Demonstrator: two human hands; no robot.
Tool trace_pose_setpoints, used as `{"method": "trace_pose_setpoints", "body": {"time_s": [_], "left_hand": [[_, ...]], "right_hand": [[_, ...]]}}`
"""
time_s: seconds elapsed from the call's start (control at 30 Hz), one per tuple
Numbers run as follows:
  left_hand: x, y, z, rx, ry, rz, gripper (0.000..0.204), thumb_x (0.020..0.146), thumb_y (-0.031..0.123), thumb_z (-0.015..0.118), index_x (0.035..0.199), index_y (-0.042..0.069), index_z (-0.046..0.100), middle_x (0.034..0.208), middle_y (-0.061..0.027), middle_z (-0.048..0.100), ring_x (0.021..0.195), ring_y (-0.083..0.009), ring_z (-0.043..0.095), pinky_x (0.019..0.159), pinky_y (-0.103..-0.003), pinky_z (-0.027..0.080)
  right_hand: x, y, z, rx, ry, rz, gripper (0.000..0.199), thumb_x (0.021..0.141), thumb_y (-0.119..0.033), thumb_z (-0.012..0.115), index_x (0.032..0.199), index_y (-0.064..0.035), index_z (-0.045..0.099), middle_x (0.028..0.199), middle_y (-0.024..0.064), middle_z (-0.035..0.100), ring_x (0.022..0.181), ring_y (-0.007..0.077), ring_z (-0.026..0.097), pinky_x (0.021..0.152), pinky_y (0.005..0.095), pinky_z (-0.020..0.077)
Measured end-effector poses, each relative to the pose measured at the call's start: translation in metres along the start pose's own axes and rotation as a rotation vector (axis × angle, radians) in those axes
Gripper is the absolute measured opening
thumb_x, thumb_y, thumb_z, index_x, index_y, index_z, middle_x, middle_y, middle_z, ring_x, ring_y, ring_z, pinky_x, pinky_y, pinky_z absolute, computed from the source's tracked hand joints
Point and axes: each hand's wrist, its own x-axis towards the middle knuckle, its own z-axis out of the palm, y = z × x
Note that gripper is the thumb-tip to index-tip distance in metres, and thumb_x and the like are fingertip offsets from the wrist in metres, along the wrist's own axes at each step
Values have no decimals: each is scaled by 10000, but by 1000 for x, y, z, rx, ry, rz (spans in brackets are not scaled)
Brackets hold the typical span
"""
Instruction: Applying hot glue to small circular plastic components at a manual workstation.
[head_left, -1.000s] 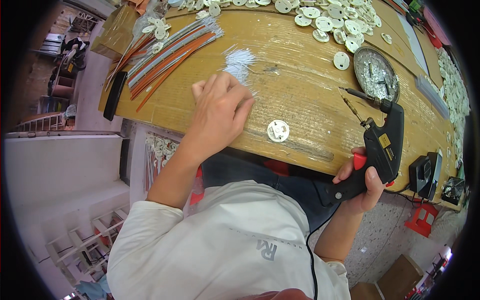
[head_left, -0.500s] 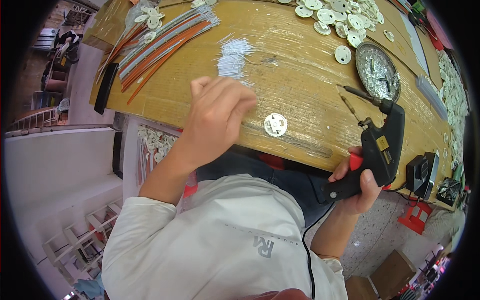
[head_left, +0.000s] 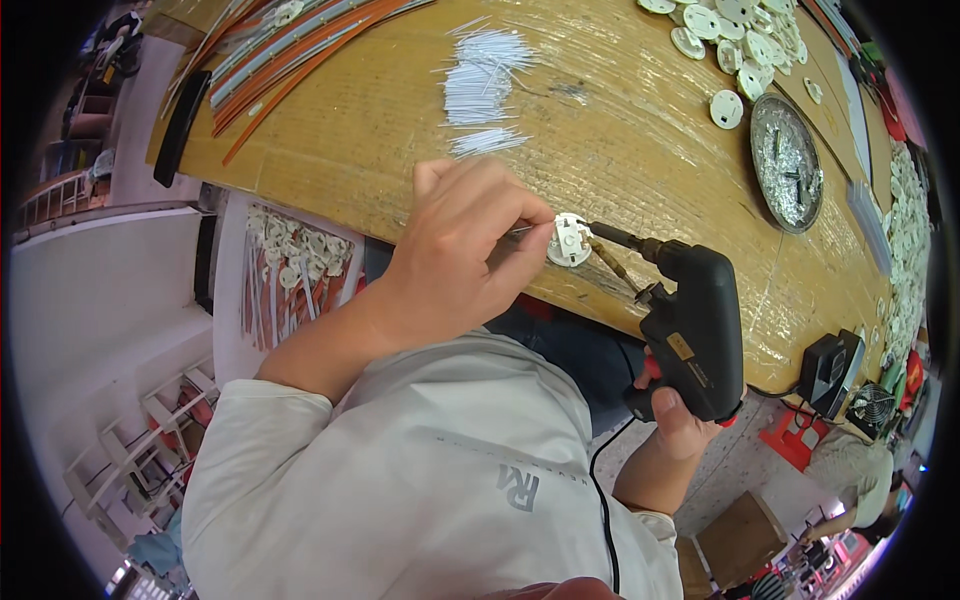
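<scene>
On the bench near its front edge lies a round white plastic part (head_left: 569,246) with small metal contacts. My left hand (head_left: 465,235) is closed in a pinch at its left side. A thin white wire (head_left: 517,230) shows between thumb and fingers, most of it hidden by them. In my right hand (head_left: 682,425) is a black soldering gun (head_left: 695,330) with a red trigger, gripped by its handle. Its hot tip and the brass solder-feed tube (head_left: 612,262) reach the right side of the white part. Whether the tip touches metal there I cannot tell.
Beyond my left hand lies a pile of short white wires (head_left: 482,85). Orange and grey wire bundles (head_left: 290,60) are at the far left. A round metal dish (head_left: 787,165) and many white round parts (head_left: 740,30) lie at the right. A black cord (head_left: 592,480) trails from the gun.
The soldering gun has come left and down from beside the metal dish to the white part. My left hand has moved right, up to that part, its fingers now pinched together.
</scene>
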Motion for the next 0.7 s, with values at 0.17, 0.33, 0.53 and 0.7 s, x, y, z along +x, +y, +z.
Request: {"method": "trace_pose_setpoints", "body": {"time_s": [0.17, 0.33, 0.53, 0.7], "left_hand": [[1, -3, 2, -18, 3, 18, 122, 836, 32, 758, 916, 78, 677, 832, -20, 624, 790, -193, 599, 863, -353, 353], [1, -4, 3, -9, 16, 31, 127, 831, 32, 759, 912, 85, 677, 826, -12, 623, 774, -187, 595, 862, -354, 347], [0, -4, 2, -5, 17, 23, 129, 830, 34, 762, 912, 87, 677, 825, -9, 619, 776, -186, 593, 863, -355, 345], [0, -5, 3, -6, 7, 25, 131, 830, 37, 766, 911, 86, 676, 830, -8, 618, 782, -185, 592, 864, -356, 345]], "right_hand": [[1, -1, 2, -72, -2, -9, 272, 676, -289, 700, 705, -23, 647, 619, 58, 616, 517, 258, 586, 531, 319, 449], [4, 0, 2, -133, -26, -45, 283, 680, -304, 696, 700, -26, 645, 593, 59, 589, 497, 275, 568, 517, 329, 434], [4, 2, 2, -151, -32, -82, 305, 691, -316, 686, 733, -16, 654, 594, 62, 579, 496, 279, 560, 513, 337, 423], [6, -2, 1, -177, -71, -70, 360, 712, -352, 687, 780, 1, 671, 605, 75, 570, 506, 290, 554, 532, 342, 434]]}}
